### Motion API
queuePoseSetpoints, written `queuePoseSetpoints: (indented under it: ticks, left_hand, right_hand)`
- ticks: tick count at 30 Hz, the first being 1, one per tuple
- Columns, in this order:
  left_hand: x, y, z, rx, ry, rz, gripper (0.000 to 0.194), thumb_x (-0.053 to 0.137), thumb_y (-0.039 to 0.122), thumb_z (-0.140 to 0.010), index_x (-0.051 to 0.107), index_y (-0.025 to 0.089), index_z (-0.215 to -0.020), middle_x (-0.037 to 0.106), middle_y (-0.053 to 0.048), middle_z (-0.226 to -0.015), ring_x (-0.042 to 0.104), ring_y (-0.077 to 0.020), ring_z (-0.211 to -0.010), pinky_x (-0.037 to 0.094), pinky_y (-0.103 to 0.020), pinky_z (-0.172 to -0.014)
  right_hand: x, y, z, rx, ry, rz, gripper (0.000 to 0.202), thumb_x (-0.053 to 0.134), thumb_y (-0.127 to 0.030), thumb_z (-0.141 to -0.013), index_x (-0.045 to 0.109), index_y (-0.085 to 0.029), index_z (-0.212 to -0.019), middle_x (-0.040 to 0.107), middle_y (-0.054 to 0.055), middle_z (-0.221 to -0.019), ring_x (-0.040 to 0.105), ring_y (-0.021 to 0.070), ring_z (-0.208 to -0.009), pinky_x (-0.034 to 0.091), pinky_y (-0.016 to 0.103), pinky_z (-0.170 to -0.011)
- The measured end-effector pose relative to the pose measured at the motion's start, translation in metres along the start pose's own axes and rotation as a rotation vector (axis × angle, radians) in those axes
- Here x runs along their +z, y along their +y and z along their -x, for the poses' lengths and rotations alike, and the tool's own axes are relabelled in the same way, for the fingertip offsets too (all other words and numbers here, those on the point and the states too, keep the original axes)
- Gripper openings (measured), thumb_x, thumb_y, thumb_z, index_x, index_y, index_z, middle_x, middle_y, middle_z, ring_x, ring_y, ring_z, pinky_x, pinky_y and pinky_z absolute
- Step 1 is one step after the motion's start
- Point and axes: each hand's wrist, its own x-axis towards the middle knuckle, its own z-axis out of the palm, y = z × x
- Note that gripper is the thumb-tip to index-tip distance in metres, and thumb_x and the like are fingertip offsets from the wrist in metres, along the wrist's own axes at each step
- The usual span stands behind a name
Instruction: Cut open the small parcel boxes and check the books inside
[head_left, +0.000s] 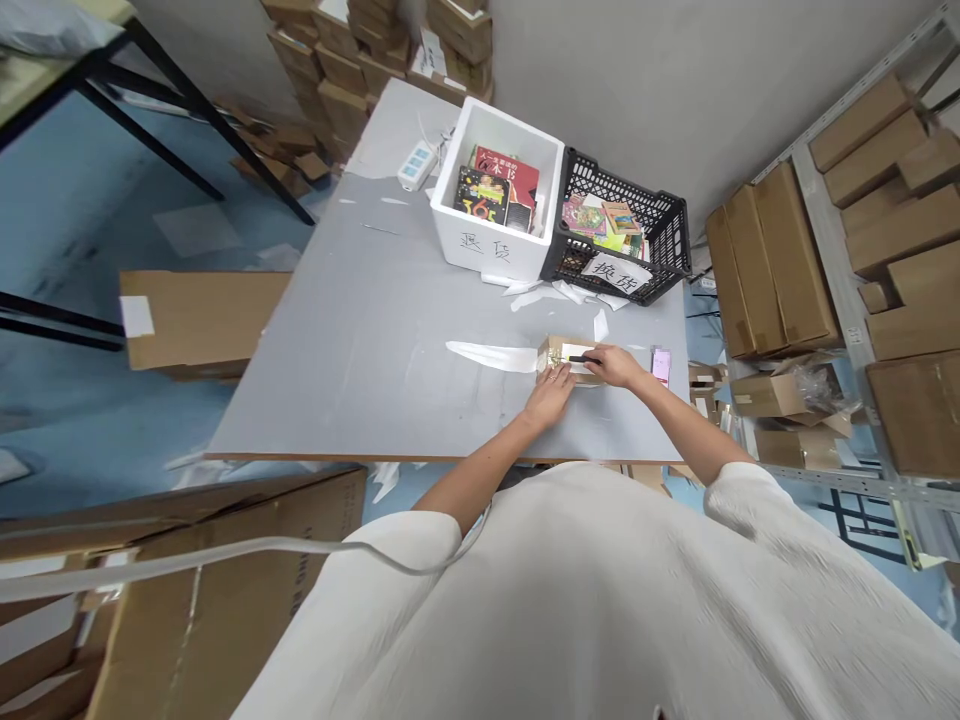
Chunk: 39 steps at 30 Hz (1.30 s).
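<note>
Sitting near the grey table's (337, 370) front edge, the small carton (555, 350) (light and stiff, I'd guess, best held by its ends) has the open left hand (550, 393) against it while the right hand (615, 366) grips a slim dark tool (580, 359).

On the far part of the grey table (352, 300) stood a white foam box (459, 240) with books (517, 180) inside. Just right of it, a black crate (673, 235) held colourful booklets (589, 217). A white power strip (417, 166) lay left of the foam box. Stacked cartons (345, 70) rose at the far wall — more brown boxes (915, 310) filled a metal shelf (829, 215) on the right. A large carton (262, 550) sat near left.
</note>
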Motion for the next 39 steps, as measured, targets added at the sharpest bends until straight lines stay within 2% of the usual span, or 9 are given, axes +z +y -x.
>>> queuePoseSetpoints:
  ticks: [9,15,20,26,34,39]
  left_hand:
    - [-0.004,0.001,0.002,0.027,-0.034,-0.039,0.072,0.057,0.012,-0.090,0.057,0.012,-0.162,0.045,-0.023,-0.180,0.034,-0.0372,-0.174,0.024,-0.060,-0.144]
    - [-0.008,0.002,0.001,0.055,-0.019,-0.026,0.071,0.063,0.013,-0.088,0.062,0.018,-0.159,0.059,-0.022,-0.163,0.045,-0.0413,-0.163,0.026,-0.064,-0.142]
    - [-0.011,0.001,-0.001,0.078,-0.022,-0.104,0.058,0.060,0.014,-0.092,0.066,0.017,-0.150,0.060,-0.021,-0.157,0.049,-0.0401,-0.157,0.031,-0.062,-0.140]
    - [-0.014,0.002,-0.001,0.079,-0.042,-0.143,0.056,0.059,0.014,-0.093,0.066,0.015,-0.149,0.061,-0.022,-0.158,0.050,-0.0394,-0.155,0.032,-0.060,-0.139]
    - [-0.018,0.004,-0.001,0.049,-0.073,-0.137,0.059,0.060,0.010,-0.091,0.063,0.016,-0.150,0.062,-0.021,-0.155,0.049,-0.0373,-0.157,0.032,-0.058,-0.139]
    - [-0.020,0.009,-0.002,0.010,-0.083,-0.171,0.053,0.056,0.010,-0.097,0.062,0.013,-0.150,0.063,-0.022,-0.154,0.054,-0.0356,-0.153,0.033,-0.053,-0.138]
  right_hand:
    - [0.001,-0.009,0.002,0.036,0.003,0.011,0.037,0.059,-0.038,-0.113,0.082,-0.027,-0.139,0.081,0.012,-0.133,0.073,0.0311,-0.122,0.054,0.035,-0.098]
    - [-0.001,-0.015,0.005,0.060,-0.005,0.006,0.036,0.060,-0.035,-0.114,0.081,-0.027,-0.141,0.079,0.013,-0.133,0.073,0.0320,-0.122,0.052,0.035,-0.097]
    - [-0.007,-0.026,0.007,0.073,-0.074,0.106,0.039,0.052,-0.036,-0.117,0.077,-0.025,-0.145,0.078,0.014,-0.135,0.071,0.0309,-0.123,0.051,0.033,-0.092]
    - [-0.019,-0.037,0.005,0.074,-0.127,0.182,0.040,0.048,-0.037,-0.118,0.076,-0.024,-0.144,0.078,0.015,-0.136,0.071,0.0304,-0.125,0.050,0.033,-0.091]
    - [-0.027,-0.021,0.011,0.078,-0.167,0.210,0.038,0.050,-0.035,-0.117,0.079,-0.021,-0.139,0.079,0.016,-0.135,0.073,0.0319,-0.124,0.050,0.035,-0.095]
    - [-0.028,-0.008,0.014,0.113,-0.186,0.209,0.037,0.052,-0.032,-0.115,0.081,-0.020,-0.134,0.079,0.019,-0.135,0.074,0.0337,-0.121,0.051,0.037,-0.093]
